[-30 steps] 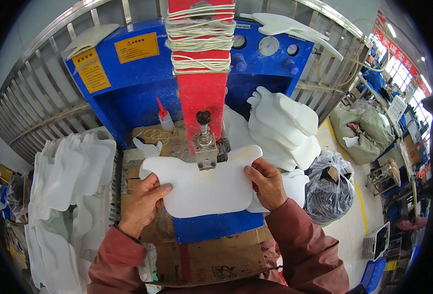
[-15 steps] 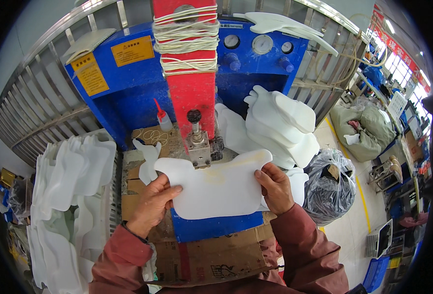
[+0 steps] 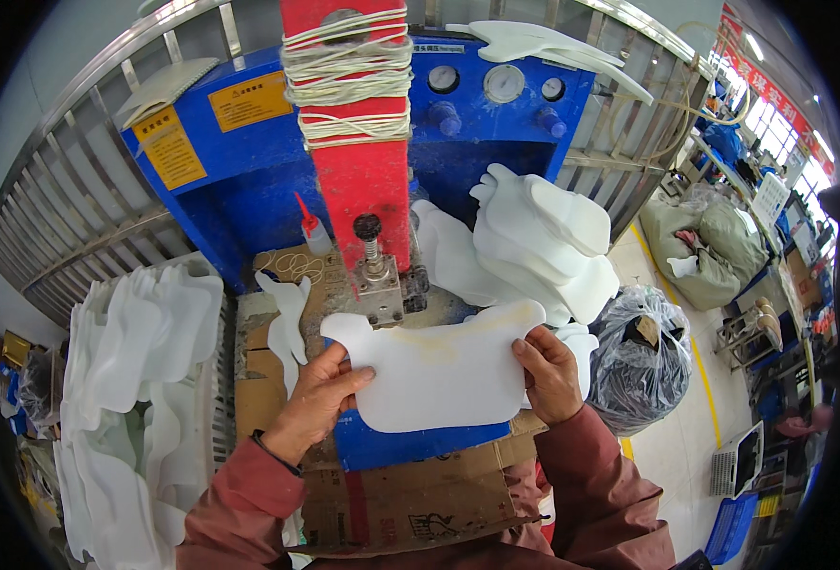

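Between hands (image 3: 323,397), yellow-marked white panel (image 3: 444,385)

Some fingers of the left hand (image 3: 325,399) and right hand (image 3: 555,380) were hidden behind the white sheet (image 3: 444,388), which also covered part of the blue block (image 3: 396,450). The red column (image 3: 358,185) was cut off by the upper edge, both sleeves (image 3: 249,494) by the lower. Markings on the gauges (image 3: 505,84) and the distant clutter (image 3: 724,139) were too small to tell.
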Available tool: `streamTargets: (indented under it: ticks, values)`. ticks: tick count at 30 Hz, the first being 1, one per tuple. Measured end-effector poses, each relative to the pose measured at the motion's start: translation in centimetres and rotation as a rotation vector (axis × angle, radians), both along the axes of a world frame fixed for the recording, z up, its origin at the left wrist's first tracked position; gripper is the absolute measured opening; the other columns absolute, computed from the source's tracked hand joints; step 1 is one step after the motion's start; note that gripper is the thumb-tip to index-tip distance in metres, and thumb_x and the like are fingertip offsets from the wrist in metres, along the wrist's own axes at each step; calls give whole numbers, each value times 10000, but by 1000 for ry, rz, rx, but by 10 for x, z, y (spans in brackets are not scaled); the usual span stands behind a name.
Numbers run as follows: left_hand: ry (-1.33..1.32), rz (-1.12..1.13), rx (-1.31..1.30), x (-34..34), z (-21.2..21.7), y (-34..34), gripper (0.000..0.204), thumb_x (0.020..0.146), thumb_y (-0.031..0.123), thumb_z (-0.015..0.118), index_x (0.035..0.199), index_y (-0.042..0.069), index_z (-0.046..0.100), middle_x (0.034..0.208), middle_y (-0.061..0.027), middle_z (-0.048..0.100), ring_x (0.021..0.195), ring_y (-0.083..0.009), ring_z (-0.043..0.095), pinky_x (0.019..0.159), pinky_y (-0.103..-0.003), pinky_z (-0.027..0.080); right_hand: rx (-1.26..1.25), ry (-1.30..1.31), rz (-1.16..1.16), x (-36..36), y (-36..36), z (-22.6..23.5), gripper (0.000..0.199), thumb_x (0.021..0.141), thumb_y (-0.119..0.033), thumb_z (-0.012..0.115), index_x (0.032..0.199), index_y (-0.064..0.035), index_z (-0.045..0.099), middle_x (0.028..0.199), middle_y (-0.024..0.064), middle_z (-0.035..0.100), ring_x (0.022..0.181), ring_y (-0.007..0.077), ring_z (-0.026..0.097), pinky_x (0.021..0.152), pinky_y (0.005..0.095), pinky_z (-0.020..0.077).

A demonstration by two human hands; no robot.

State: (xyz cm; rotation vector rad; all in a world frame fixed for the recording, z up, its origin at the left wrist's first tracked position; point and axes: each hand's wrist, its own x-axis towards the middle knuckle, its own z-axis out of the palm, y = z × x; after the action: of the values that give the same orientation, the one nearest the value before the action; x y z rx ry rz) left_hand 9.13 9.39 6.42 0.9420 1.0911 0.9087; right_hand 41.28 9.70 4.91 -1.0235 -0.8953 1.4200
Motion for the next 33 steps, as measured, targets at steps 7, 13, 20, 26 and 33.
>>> streamTargets:
  ticks: [7,13,20,26,33]
  values:
    - [-49,-60,-1,9,-6,0,253,991,148,713,1214,69,625,947,21,651,740,-18,547,603,-199,436,7,25,-75,9,-8,-3,215,1015,-128,672,1214,-51,703,939,-59,677,711,-2,511,579,185,349]
    - [-72,-117,-36,18,-2,-1,357,994,131,703,1332,80,602,1018,7,673,806,-47,605,660,-216,489,32,-6,-80,23,-14,-8,184,1013,-119,671,1176,-49,716,889,-69,673,664,0,490,547,191,327]
    - [-85,-116,-67,34,5,-2,334,994,133,689,1313,76,606,1015,1,673,791,-54,602,639,-220,462,7,12,-138,32,-22,-10,129,1006,-109,674,1113,-51,717,847,-76,654,633,-13,465,537,183,307]
    - [-139,-132,-65,46,2,1,315,995,146,693,1286,66,604,1005,-3,665,805,-62,608,635,-216,463,11,-24,-176,42,-28,-8,83,1004,-113,675,1056,-58,710,819,-78,645,628,-15,462,539,184,306]
    - [-107,-179,-91,38,-14,-1,274,1004,173,695,1245,69,616,1016,-14,665,846,-69,622,679,-226,492,-28,-28,-184,39,-39,-11,52,1001,-111,663,999,-65,687,787,-83,612,623,-2,457,545,189,315]
